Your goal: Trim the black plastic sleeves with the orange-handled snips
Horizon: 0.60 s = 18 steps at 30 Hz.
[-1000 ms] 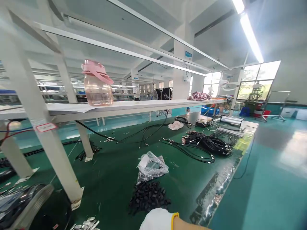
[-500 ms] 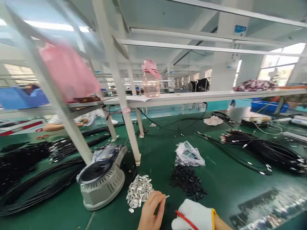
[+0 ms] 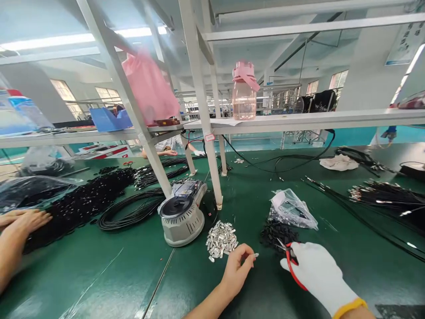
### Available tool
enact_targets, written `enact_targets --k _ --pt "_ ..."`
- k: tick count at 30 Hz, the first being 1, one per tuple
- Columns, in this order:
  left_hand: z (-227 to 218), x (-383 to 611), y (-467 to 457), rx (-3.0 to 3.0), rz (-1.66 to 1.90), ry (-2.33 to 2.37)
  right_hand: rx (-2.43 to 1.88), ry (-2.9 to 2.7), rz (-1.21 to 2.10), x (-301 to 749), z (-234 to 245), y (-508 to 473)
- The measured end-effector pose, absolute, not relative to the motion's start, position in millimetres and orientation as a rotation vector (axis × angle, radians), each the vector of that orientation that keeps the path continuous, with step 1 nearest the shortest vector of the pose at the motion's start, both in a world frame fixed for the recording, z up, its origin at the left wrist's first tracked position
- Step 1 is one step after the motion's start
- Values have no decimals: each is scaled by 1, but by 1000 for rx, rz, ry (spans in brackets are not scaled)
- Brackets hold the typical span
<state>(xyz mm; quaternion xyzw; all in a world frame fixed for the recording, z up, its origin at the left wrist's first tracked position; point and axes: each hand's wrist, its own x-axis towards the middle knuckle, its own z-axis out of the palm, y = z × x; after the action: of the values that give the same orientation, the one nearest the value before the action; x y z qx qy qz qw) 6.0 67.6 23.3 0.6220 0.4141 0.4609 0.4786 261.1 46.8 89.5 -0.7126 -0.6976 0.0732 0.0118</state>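
Observation:
Between thumb and forefinger, my bare left hand [image 3: 238,268] pinches a small silver metal connector shell [image 3: 256,255]. Just behind it lies a pile of similar silver shells [image 3: 221,240] on the green table. My right hand [image 3: 315,270], in a white glove with a yellow cuff, is closed around red-handled cutting pliers [image 3: 294,270]. Their tips are apart and reach over the near edge of a heap of small black parts [image 3: 277,235]. Whether the tips touch any of those parts, I cannot tell.
A grey round tape dispenser [image 3: 182,221] stands left of the shells, beside white shelf posts [image 3: 212,177]. Behind the black heap lies a clear plastic bag [image 3: 294,208]. Black cable bundles [image 3: 381,195] lie right. Another person's hands [image 3: 23,221] rest by black parts at far left.
The view has swung left, bringing another person's hands into sight. My right hand has moved forward with the pliers, whose tips now reach the black heap. My left hand still pinches the shell.

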Motion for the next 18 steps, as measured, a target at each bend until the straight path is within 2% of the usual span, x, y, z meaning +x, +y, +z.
enact_targets --k 10,18 --pt "46 4 51 2012 1026 692 -2250 -2240 107 250 59 48" --pt "30 3 58 2145 1070 822 -2040 -2411 36 258 48 49"
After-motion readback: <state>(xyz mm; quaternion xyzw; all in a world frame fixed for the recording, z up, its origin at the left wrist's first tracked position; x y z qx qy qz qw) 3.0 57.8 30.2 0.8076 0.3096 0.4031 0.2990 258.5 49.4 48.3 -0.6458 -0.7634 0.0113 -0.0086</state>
